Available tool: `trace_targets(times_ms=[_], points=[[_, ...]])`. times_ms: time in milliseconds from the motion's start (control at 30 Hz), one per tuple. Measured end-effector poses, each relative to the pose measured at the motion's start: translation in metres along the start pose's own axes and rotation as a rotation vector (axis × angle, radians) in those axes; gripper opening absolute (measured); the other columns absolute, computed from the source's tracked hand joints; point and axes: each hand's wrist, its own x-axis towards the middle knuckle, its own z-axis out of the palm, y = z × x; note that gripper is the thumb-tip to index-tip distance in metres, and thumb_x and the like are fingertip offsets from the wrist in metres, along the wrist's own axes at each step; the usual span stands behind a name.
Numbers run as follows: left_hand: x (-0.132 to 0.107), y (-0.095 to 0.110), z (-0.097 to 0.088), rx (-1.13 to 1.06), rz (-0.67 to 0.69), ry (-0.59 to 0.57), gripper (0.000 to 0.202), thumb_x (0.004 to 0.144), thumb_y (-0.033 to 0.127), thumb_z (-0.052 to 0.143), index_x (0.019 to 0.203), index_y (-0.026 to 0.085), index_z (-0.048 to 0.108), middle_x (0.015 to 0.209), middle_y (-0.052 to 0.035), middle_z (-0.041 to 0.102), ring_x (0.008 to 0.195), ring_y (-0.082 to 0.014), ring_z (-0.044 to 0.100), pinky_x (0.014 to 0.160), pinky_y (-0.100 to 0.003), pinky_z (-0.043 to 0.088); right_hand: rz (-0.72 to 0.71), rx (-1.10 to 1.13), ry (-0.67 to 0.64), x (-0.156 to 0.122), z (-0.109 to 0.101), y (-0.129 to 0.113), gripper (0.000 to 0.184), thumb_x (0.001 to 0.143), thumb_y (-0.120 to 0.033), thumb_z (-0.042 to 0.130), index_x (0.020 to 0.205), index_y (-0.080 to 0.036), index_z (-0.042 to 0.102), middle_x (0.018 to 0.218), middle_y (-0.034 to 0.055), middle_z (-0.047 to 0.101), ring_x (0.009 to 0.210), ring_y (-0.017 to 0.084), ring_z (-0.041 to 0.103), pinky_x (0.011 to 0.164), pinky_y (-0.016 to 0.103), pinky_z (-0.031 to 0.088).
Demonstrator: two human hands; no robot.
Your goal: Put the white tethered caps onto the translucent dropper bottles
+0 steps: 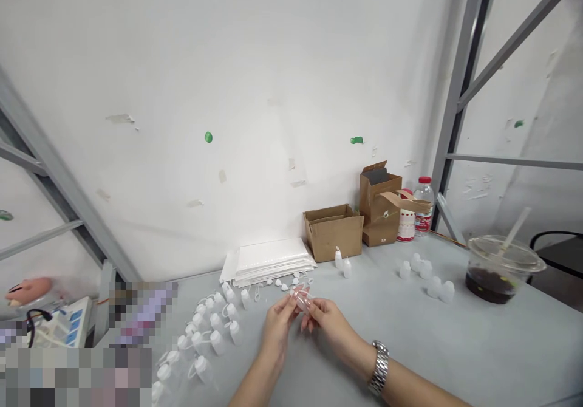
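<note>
My left hand (279, 317) and my right hand (331, 321) meet over the middle of the grey table, fingertips pinched together. Between them is a small white plastic piece with a thin loop strap (311, 296); the fingers cover most of it, so its full shape is hidden. Just beyond my fingers lie several loose white caps (285, 287), some with straps. To the left stand several small white bottles (215, 341) in uneven rows, many with a strapped cap on top. A silver watch (379, 367) is on my right wrist.
Behind the hands lies a stack of white padded envelopes (273, 256). An open cardboard box (334, 237) and a brown paper bag (381, 212) stand at the back. More small bottles (426, 269) are at right, near a lidded cup of dark drink (492, 282). Part of the lower left is pixelated.
</note>
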Motion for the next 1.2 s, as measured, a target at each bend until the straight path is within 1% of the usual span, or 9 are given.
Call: trace_targets(times_ms=[200,300,433,500,600,700,800,1033,1200], points=[[-0.002,0.01,0.001,-0.003,-0.021,-0.068,0.039,0.065,0.043,0.066,0.088,0.011,0.07,0.09,-0.0141,0.071,0.094,-0.0253,0.062,0.091,-0.037,0.04,0.173,0.356,-0.219,-0.003,-0.003,-0.009,0.028,0.065,-0.037,0.066,0.068,-0.009,0.063,0.05,0.0012,0.057,0.047,0.009,0.046,0.056,0.026,0.031],[-0.002,0.011,0.001,-0.02,-0.027,-0.079,0.039,0.065,0.042,0.067,0.09,0.012,0.07,0.085,-0.0127,0.071,0.091,-0.0243,0.063,0.089,-0.036,0.041,0.194,0.408,-0.231,-0.004,-0.003,-0.009,0.026,0.066,-0.034,0.067,0.068,-0.009,0.063,0.048,0.0001,0.055,0.046,0.008,0.045,0.058,0.026,0.033],[-0.003,0.009,0.001,-0.088,-0.088,-0.089,0.036,0.065,0.036,0.069,0.094,0.014,0.068,0.09,-0.0112,0.071,0.091,-0.0212,0.062,0.087,-0.032,0.041,0.172,0.448,-0.219,-0.005,-0.003,-0.008,0.021,0.066,-0.029,0.068,0.062,-0.009,0.062,0.046,-0.0015,0.052,0.047,0.007,0.044,0.059,0.026,0.034],[-0.004,0.009,0.0,-0.1,-0.107,-0.094,0.037,0.065,0.036,0.069,0.095,0.015,0.068,0.092,-0.0114,0.07,0.093,-0.0213,0.062,0.088,-0.033,0.041,0.158,0.447,-0.235,-0.004,-0.003,-0.008,0.022,0.067,-0.03,0.067,0.061,-0.009,0.062,0.046,-0.0013,0.052,0.047,0.007,0.044,0.059,0.026,0.034],[-0.004,0.01,-0.002,-0.036,-0.051,-0.049,0.036,0.062,0.037,0.07,0.09,0.014,0.07,0.093,-0.0119,0.07,0.097,-0.0244,0.06,0.091,-0.036,0.04,0.123,0.329,-0.25,-0.002,-0.005,-0.009,0.034,0.07,-0.043,0.064,0.068,-0.009,0.064,0.054,0.0031,0.059,0.049,0.009,0.048,0.06,0.027,0.036],[-0.002,0.01,-0.005,0.06,0.047,0.058,0.031,0.06,0.036,0.072,0.082,0.013,0.072,0.095,-0.0113,0.07,0.105,-0.0255,0.056,0.097,-0.035,0.034,0.05,0.068,-0.162,0.0,-0.005,-0.01,0.044,0.065,-0.054,0.065,0.078,-0.012,0.065,0.067,0.0057,0.064,0.054,0.012,0.052,0.062,0.03,0.038],[0.0,0.012,-0.006,0.036,0.047,0.08,0.03,0.061,0.035,0.072,0.081,0.012,0.072,0.096,-0.0125,0.07,0.106,-0.025,0.056,0.096,-0.033,0.035,0.006,-0.101,-0.101,0.001,-0.004,-0.011,0.045,0.058,-0.055,0.069,0.077,-0.015,0.065,0.073,0.0038,0.064,0.059,0.013,0.053,0.065,0.031,0.04],[-0.005,0.022,0.003,-0.176,-0.162,0.004,0.025,0.075,0.034,0.06,0.087,0.014,0.069,0.096,-0.012,0.069,0.093,-0.0204,0.062,0.076,-0.028,0.047,0.037,0.072,-0.215,-0.002,-0.005,-0.006,0.039,0.064,-0.051,0.067,0.068,-0.013,0.065,0.066,0.0032,0.063,0.056,0.01,0.048,0.06,0.026,0.034],[-0.004,0.022,0.001,-0.184,-0.13,0.013,0.022,0.068,0.032,0.068,0.081,0.014,0.069,0.091,-0.0085,0.07,0.091,-0.0178,0.061,0.072,-0.024,0.047,0.046,0.142,-0.241,-0.004,-0.003,-0.007,0.038,0.063,-0.05,0.069,0.067,-0.011,0.066,0.064,0.0039,0.063,0.055,0.01,0.047,0.061,0.026,0.033]])
